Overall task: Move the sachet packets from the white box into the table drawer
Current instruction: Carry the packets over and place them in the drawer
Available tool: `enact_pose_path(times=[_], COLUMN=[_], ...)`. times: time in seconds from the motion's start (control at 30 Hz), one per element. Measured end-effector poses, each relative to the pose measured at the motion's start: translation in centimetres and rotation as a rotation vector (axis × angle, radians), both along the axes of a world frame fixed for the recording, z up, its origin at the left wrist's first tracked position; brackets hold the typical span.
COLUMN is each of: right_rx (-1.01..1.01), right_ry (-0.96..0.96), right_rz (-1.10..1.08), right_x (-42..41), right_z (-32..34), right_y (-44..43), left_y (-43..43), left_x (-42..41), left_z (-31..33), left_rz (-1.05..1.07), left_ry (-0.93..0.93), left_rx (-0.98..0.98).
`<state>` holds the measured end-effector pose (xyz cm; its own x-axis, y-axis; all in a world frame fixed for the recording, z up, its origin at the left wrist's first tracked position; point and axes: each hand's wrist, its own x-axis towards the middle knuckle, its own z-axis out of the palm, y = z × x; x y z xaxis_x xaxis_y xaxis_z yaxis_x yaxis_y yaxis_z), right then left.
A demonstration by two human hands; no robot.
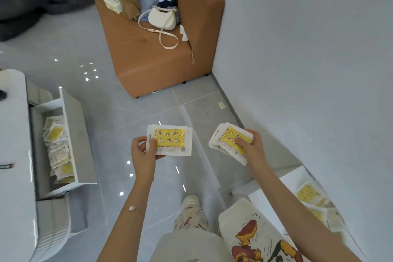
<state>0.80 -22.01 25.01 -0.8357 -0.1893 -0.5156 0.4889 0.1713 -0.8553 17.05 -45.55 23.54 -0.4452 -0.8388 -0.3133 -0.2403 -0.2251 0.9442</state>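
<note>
- Left hand [143,151] is curled round a stack of sachet packets [171,140]; right hand [252,148] is gripped round a second stack [228,138] — both held above the floor.
- Table drawer [78,134] is seen open at left, loose packets [58,151] piled inside.
- White box [268,195] is seen at lower right, more packets [308,193] lying in it.

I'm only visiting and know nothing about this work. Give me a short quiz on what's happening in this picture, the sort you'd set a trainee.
1. True or false: the table drawer is open and already has sachet packets in it.
2. What does the left hand hold? A) a white handbag B) a stack of sachet packets C) nothing
3. Fill in: the white box, with packets left inside, sits low on the person's ____ side.

Key: 1 true. 2 B; the right hand grips a second stack. 3 right.
</note>
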Motion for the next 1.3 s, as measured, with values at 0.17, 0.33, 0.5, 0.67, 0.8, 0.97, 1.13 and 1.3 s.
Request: enact_pose_path(times=[0.17,0.33,0.5,0.67,0.8,0.97,1.13,1.3], right_rx=[-0.018,-0.038,-0.02,0.001,-0.015,-0.035,-0.025,-0.001], right_ry=[-0.002,0.015,0.036,0.035,0.038,-0.005,0.002,0.011], right_rz=[0.118,0.285,0.489,0.7,0.875,0.964,1.041,1.097], right_x=[-1.3,-3.5,-5.6,-6.4,-6.1,-4.2,-1.3,2.1], right_z=[0.8,1.1,0.8,1.0,1.3,1.2,0.3,-0.1], right_y=[-8.1,-16.1,-24.2,-31.8,-37.9,-44.9,-52.4,-60.3], left_y=[-5.2,-9.7,-13.4,-16.0,-18.2,-21.8,-27.0,-33.7], left_x=[1.3,2.0,2.1,3.0,4.2,6.0,8.4,12.5], left_z=[0.3,-0.1,0.0,-0.1,-0.7,-1.4,-2.1,-2.0], left_rz=[0.142,0.309,0.535,0.793,0.95,1.075,1.134,1.143], left_ry=[0.012,0.021,0.031,0.066,0.061,0.068,0.086,0.063], left_rx=[0.005,0.055,0.069,0.122,0.14,0.168,0.161,0.121])
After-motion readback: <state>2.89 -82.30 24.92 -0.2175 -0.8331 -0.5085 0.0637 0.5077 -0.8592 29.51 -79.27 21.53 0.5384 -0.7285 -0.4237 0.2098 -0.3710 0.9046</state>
